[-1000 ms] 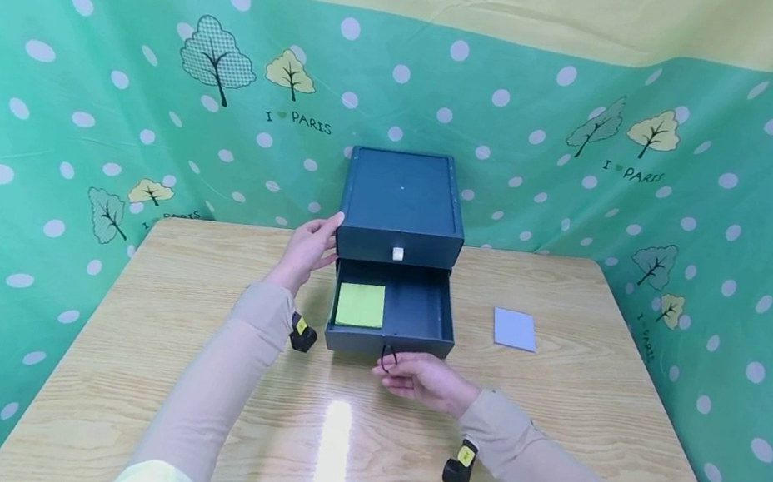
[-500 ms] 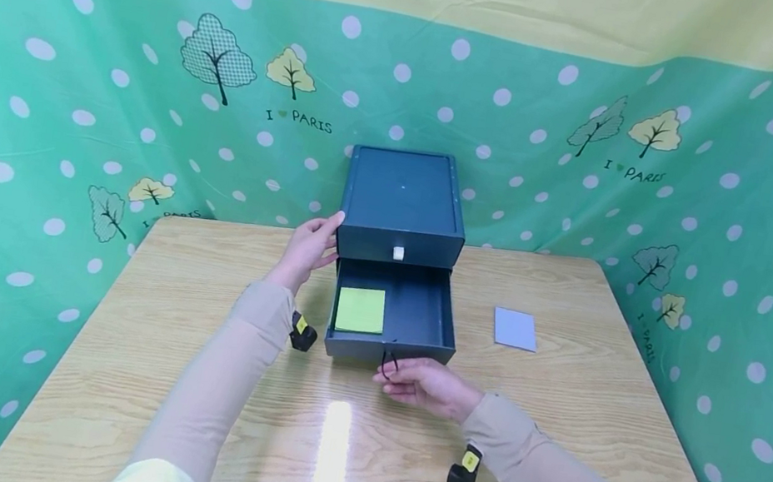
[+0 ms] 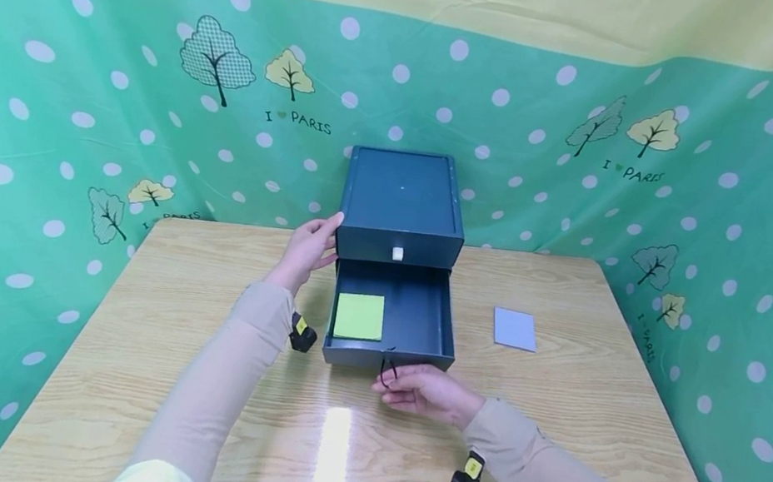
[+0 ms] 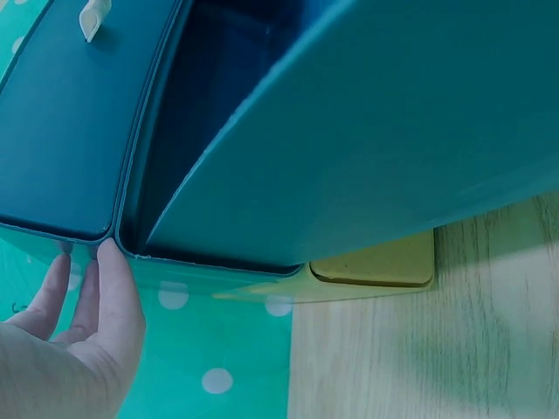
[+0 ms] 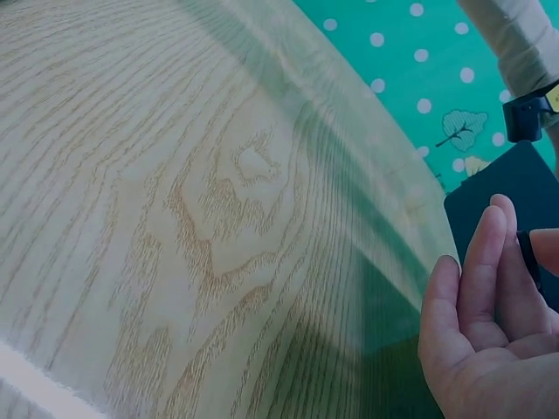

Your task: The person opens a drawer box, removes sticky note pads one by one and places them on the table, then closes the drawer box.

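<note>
A dark blue two-tier drawer box (image 3: 403, 193) stands at the back of the table, its upper drawer closed, with a white knob (image 3: 397, 254). The lower drawer (image 3: 346, 353) is pulled out, and a pad of yellow-green sticky notes (image 3: 359, 317) lies in its left part. My right hand (image 3: 431, 393) pinches the black loop pull (image 3: 387, 369) on that drawer's front between thumb and fingers. Against the box's left side rests my left hand (image 3: 307, 252); in the left wrist view its extended fingers (image 4: 118, 288) touch the side near the front edge.
A lavender square pad (image 3: 515, 329) lies on the wooden table (image 3: 183, 377) right of the drawer. Behind hangs a green dotted curtain (image 3: 253, 169). A yellow panel (image 4: 376, 257) shows below the drawer in the left wrist view. Wrist cameras hang from both sleeves.
The lower drawer has slid a little further out toward me, with the sticky notes in it. My right hand has moved back with the loop. My left hand has stayed put.
</note>
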A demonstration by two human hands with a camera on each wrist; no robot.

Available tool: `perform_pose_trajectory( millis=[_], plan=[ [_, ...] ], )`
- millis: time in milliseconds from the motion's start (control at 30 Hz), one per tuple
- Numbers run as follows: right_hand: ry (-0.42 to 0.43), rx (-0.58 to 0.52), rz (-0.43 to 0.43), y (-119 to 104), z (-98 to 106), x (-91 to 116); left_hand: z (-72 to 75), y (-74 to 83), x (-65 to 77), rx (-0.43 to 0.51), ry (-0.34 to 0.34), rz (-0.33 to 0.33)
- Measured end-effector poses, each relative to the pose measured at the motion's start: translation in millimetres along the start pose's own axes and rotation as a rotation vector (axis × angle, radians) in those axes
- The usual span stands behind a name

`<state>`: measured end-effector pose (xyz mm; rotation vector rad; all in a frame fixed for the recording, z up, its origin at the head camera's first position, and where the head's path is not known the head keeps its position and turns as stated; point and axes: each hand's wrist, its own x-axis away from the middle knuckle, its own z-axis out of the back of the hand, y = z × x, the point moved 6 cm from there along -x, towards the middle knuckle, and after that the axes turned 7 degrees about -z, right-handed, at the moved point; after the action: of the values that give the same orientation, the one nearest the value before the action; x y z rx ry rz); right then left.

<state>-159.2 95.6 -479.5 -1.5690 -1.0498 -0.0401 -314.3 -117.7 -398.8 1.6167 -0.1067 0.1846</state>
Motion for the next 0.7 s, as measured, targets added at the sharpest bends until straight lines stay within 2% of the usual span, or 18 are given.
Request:
perform_pose_trajectory(
  millis=[700],
  plan=[
    [-0.043, -0.004, -0.048, 12.1, -6.1, 4.9, -0.1, 0.9, 2.0, -0.014, 0.005, -0.006]
  ],
)
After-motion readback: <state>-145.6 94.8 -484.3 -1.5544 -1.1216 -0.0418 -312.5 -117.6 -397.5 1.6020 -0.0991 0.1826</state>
